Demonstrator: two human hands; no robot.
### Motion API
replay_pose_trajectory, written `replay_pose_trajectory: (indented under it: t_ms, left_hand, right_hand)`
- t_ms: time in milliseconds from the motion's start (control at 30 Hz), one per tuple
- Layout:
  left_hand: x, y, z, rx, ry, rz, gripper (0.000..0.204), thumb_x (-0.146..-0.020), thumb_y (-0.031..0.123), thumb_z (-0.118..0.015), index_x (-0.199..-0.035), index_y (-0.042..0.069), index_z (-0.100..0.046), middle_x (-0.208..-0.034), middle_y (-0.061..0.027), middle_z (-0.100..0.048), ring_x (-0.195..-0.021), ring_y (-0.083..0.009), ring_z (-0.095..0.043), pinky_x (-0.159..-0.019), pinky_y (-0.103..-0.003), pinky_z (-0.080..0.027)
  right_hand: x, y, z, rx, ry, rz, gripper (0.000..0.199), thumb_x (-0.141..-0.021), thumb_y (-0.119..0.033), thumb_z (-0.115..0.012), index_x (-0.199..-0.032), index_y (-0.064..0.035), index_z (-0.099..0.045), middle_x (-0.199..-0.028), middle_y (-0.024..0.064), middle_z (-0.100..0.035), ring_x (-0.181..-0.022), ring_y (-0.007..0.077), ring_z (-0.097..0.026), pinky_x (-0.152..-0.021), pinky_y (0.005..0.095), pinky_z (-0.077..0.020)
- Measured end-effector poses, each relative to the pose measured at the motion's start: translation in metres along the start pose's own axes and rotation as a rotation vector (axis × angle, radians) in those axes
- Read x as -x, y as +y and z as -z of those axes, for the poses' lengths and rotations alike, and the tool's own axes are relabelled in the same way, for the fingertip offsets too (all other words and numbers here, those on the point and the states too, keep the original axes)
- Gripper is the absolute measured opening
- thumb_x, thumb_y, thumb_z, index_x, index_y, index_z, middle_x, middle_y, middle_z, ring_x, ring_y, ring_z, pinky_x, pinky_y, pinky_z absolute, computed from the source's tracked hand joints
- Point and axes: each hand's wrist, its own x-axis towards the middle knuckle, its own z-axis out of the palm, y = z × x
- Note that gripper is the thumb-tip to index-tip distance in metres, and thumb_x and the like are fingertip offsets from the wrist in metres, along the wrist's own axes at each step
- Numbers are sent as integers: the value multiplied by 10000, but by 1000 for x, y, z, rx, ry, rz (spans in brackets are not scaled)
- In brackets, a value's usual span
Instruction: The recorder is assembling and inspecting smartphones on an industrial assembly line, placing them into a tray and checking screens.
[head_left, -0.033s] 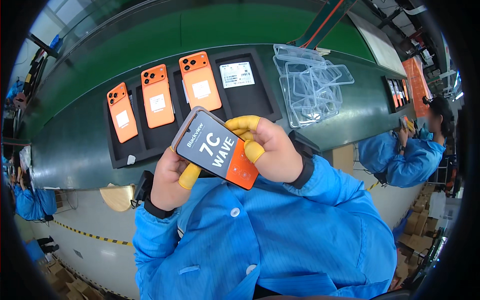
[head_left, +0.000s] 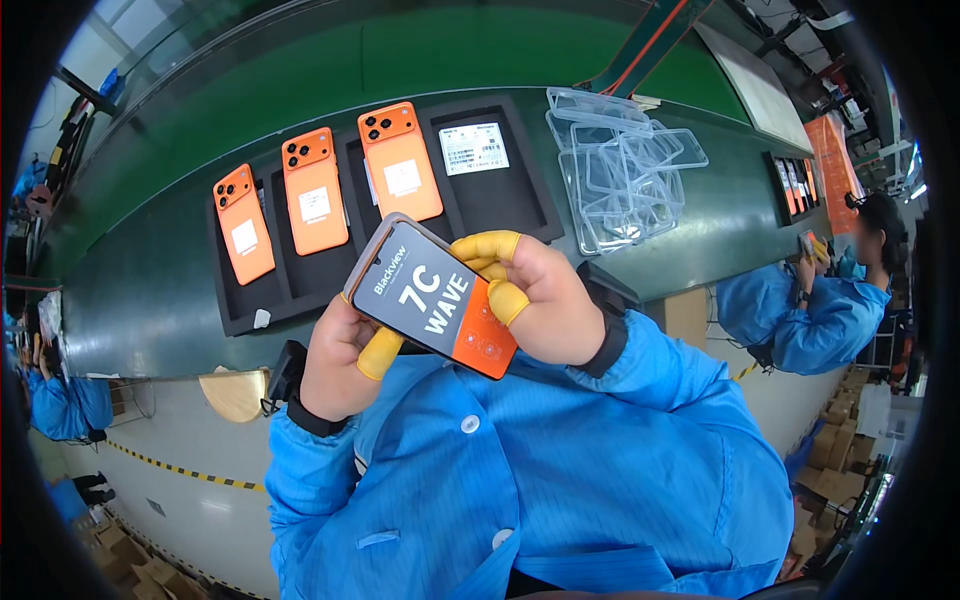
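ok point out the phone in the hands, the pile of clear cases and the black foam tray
phone (head_left: 430, 297), head view, middle of its screen film
pile of clear cases (head_left: 620, 180), head view, centre of the heap
black foam tray (head_left: 510, 195), head view, bare right-hand slot

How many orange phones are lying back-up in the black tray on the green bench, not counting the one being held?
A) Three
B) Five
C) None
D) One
A: three orange phones lie side by side in the black tray, each with its camera end away from the person, while the left hand and right hand hold a fourth phone above the bench.
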Motion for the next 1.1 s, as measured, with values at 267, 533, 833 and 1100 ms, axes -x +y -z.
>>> replay_pose_trajectory:
  t_ms: [267, 533, 833, 1100]
  left_hand:
    - [0, 3, 1, 124, -87, -50, 466, -944, 147, -678, -1337, -16, -490, -1306, -97, -576, -1174, -158, -558, -1000, -321, -445]
    - [11, -6, -6, 5, 162, -61, 352, -958, 165, -664, -1231, -39, -578, -1123, -74, -670, -1034, -132, -614, -939, -300, -470]
    - [13, -3, -3, 28, 120, -19, 355, -955, 187, -655, -1216, -43, -583, -1112, -76, -671, -986, -119, -619, -884, -282, -490]
    - [10, -1, -22, 232, 106, 34, 410, -956, 271, -616, -1224, -35, -565, -1144, -90, -654, -1038, -142, -615, -918, -294, -477]
  right_hand:
    - [6, 8, -8, 19, 68, 28, 464, -861, 130, -403, -1308, 40, -490, -1189, 123, -612, -1084, 168, -617, -938, 307, -499]
    - [7, -1, -12, 566, 115, 285, 428, -832, 111, -513, -1233, -6, -606, -1080, 134, -580, -893, 246, -635, -816, 316, -512]
    - [-4, -22, 0, 1007, 62, 611, 438, -810, -124, -759, -1208, -10, -615, -967, 131, -619, -884, 278, -632, -752, 354, -530]
    - [-15, 12, -24, -118, -213, 22, 265, -1017, -152, -562, -1237, -5, -567, -1105, 49, -653, -988, 96, -613, -842, 279, -520]
